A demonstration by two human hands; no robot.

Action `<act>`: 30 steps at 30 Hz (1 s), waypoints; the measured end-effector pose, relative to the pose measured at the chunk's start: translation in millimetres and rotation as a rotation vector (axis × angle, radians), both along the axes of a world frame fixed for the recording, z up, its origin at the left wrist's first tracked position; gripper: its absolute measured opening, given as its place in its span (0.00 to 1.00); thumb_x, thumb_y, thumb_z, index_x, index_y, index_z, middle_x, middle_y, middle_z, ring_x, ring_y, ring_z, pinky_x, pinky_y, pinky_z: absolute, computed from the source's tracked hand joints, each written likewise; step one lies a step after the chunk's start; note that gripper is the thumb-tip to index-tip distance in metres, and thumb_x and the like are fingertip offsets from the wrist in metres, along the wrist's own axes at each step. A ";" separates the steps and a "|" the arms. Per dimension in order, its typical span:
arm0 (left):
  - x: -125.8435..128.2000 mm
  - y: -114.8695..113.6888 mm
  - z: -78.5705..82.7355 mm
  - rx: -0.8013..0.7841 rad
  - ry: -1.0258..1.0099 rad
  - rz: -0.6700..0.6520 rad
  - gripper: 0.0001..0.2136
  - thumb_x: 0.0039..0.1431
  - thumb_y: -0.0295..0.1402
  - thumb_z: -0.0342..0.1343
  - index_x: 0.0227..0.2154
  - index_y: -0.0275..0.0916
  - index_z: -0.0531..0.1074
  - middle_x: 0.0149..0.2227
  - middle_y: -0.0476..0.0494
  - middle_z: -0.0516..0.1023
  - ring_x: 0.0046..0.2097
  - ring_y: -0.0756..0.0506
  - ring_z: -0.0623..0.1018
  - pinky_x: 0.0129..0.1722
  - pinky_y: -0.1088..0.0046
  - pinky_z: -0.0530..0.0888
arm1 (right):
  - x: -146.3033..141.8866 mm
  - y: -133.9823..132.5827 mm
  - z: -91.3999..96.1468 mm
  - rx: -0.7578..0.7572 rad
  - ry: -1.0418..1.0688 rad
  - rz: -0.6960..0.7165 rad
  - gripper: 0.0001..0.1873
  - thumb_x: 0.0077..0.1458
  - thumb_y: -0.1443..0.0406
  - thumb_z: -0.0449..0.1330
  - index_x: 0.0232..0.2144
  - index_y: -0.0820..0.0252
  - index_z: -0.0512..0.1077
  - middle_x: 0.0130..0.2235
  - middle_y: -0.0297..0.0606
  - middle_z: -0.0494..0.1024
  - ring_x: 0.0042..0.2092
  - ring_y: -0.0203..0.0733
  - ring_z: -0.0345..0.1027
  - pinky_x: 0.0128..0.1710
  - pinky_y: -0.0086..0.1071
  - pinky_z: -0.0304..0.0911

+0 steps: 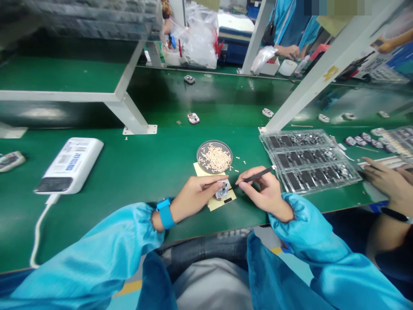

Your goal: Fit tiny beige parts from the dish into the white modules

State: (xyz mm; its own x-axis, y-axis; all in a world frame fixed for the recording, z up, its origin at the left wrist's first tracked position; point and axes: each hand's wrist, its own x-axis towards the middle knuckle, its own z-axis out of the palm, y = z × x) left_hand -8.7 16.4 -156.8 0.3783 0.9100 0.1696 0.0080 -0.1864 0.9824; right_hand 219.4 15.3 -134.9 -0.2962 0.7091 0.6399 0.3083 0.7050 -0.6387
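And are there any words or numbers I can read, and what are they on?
None that I can read for sure.
White power bank: blue letters and small dark print on top, too blurred to read.
Dark trousers: pale marks that look like lettering, also too blurred to read.

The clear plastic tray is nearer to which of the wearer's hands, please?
Right. The right hand is just left of the clear plastic tray; the left hand is farther left.
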 end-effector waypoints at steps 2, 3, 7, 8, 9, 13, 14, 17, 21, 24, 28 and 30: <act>0.0 0.6 -1.3 0.010 0.008 0.006 0.17 0.64 0.39 0.59 0.52 0.39 0.79 0.39 0.43 0.85 0.37 0.46 0.83 0.29 0.76 0.78 | 0.3 0.1 -0.1 -0.010 -0.006 -0.005 0.09 0.58 0.66 0.66 0.40 0.56 0.70 0.36 0.38 0.79 0.34 0.40 0.76 0.32 0.34 0.73; -0.1 1.0 -1.9 0.014 0.009 0.006 0.17 0.63 0.40 0.59 0.52 0.39 0.79 0.40 0.43 0.85 0.36 0.46 0.83 0.29 0.76 0.78 | 0.5 0.2 -0.1 -0.014 -0.003 -0.006 0.09 0.58 0.65 0.66 0.40 0.56 0.70 0.36 0.38 0.79 0.34 0.40 0.76 0.32 0.34 0.73; -0.5 2.0 -2.5 0.018 0.018 0.003 0.17 0.64 0.40 0.59 0.52 0.39 0.79 0.39 0.42 0.85 0.34 0.47 0.82 0.29 0.77 0.77 | 1.4 0.6 -0.8 -0.015 0.012 -0.008 0.09 0.58 0.65 0.66 0.40 0.56 0.70 0.36 0.38 0.79 0.34 0.40 0.76 0.32 0.34 0.73; -0.5 1.9 -1.9 0.017 0.023 0.003 0.17 0.64 0.40 0.59 0.52 0.39 0.79 0.38 0.42 0.85 0.34 0.47 0.82 0.29 0.77 0.77 | 1.6 0.6 -1.2 -0.013 0.013 -0.004 0.09 0.58 0.65 0.66 0.40 0.56 0.70 0.36 0.38 0.79 0.34 0.40 0.76 0.32 0.34 0.73; -0.5 1.6 -1.0 0.014 0.027 0.004 0.17 0.64 0.39 0.58 0.52 0.38 0.79 0.36 0.43 0.85 0.34 0.47 0.81 0.29 0.77 0.77 | 1.6 0.7 -1.7 -0.011 0.011 0.002 0.09 0.58 0.66 0.66 0.40 0.56 0.70 0.36 0.38 0.79 0.34 0.39 0.76 0.32 0.34 0.73; 0.3 0.2 2.3 -0.006 0.020 0.013 0.17 0.64 0.38 0.58 0.52 0.38 0.79 0.31 0.44 0.84 0.33 0.47 0.81 0.30 0.76 0.77 | 2.4 1.4 -3.0 -0.005 -0.004 0.020 0.10 0.57 0.66 0.67 0.41 0.56 0.71 0.37 0.38 0.80 0.35 0.39 0.76 0.31 0.32 0.71; 0.4 0.2 2.5 -0.010 0.017 0.015 0.17 0.64 0.38 0.58 0.52 0.39 0.79 0.31 0.44 0.84 0.33 0.47 0.81 0.30 0.76 0.77 | 3.2 2.0 -2.9 -0.021 -0.007 0.030 0.09 0.58 0.66 0.67 0.40 0.57 0.71 0.37 0.39 0.80 0.36 0.39 0.76 0.32 0.32 0.71; -0.8 1.7 2.1 -0.002 0.032 0.012 0.18 0.63 0.39 0.59 0.52 0.38 0.79 0.32 0.43 0.84 0.31 0.47 0.80 0.27 0.77 0.75 | 7.8 5.0 -2.6 -0.191 0.023 0.131 0.09 0.60 0.64 0.66 0.40 0.58 0.70 0.39 0.42 0.81 0.37 0.38 0.76 0.30 0.30 0.70; -5.2 5.5 2.6 0.017 0.069 0.014 0.18 0.61 0.42 0.60 0.50 0.39 0.80 0.30 0.45 0.83 0.24 0.51 0.74 0.21 0.78 0.70 | 18.3 3.9 -3.3 -0.462 0.097 0.325 0.13 0.61 0.59 0.64 0.38 0.60 0.65 0.40 0.44 0.81 0.35 0.36 0.75 0.26 0.26 0.68; -8.5 8.5 5.0 -0.006 0.057 0.028 0.20 0.59 0.43 0.62 0.50 0.38 0.80 0.26 0.48 0.80 0.20 0.53 0.69 0.20 0.78 0.68 | 28.1 -6.8 3.9 -0.545 0.118 0.392 0.17 0.60 0.56 0.66 0.38 0.60 0.64 0.37 0.42 0.80 0.34 0.36 0.75 0.29 0.28 0.71; -11.9 9.4 7.2 -0.050 -0.019 -0.023 0.21 0.56 0.43 0.65 0.49 0.36 0.76 0.29 0.46 0.80 0.24 0.50 0.74 0.23 0.77 0.72 | 54.4 -21.0 40.2 -0.394 0.273 0.241 0.16 0.64 0.53 0.57 0.34 0.58 0.64 0.30 0.38 0.77 0.31 0.41 0.75 0.32 0.37 0.73; -13.5 9.0 7.0 -0.078 -0.085 -0.068 0.21 0.55 0.41 0.67 0.47 0.36 0.72 0.34 0.43 0.80 0.30 0.47 0.78 0.25 0.76 0.74 | 78.1 -14.9 64.9 -0.229 0.251 -0.027 0.16 0.66 0.52 0.52 0.34 0.57 0.64 0.28 0.37 0.75 0.28 0.43 0.73 0.32 0.40 0.72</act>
